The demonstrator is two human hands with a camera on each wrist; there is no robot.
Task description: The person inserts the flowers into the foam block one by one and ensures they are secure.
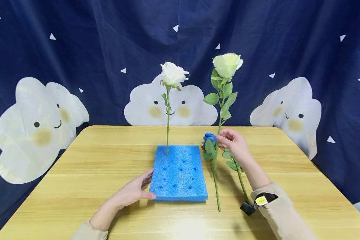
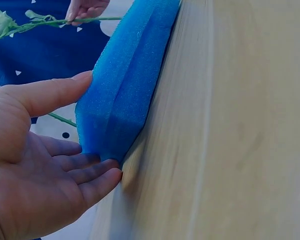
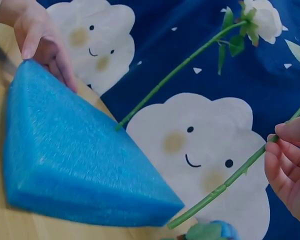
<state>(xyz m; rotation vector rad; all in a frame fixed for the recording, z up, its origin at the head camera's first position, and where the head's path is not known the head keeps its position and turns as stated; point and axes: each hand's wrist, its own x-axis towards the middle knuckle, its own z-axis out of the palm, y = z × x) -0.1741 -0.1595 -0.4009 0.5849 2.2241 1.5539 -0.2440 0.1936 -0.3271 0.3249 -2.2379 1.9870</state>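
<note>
A blue foam block (image 1: 180,176) with several small holes lies on the table, and a white rose (image 1: 174,74) stands upright in its back left part. My left hand (image 1: 135,189) touches the block's left side and front corner; in the left wrist view its fingers (image 2: 92,175) are fairly straight against the foam. Between thumb and fingertips, my right hand (image 1: 234,144) pinches the stem of a pale green-white rose (image 1: 228,65). This rose is upright to the right of the block, and in the right wrist view its bare stem end (image 3: 175,224) is free.
A blue rose (image 1: 210,137) lies on the table right of the block, its stem pointing to the front. Another leafy stem (image 1: 240,178) lies under my right forearm, its flower hidden. A dark blue curtain (image 1: 108,40) with clouds hangs behind the table (image 1: 78,186).
</note>
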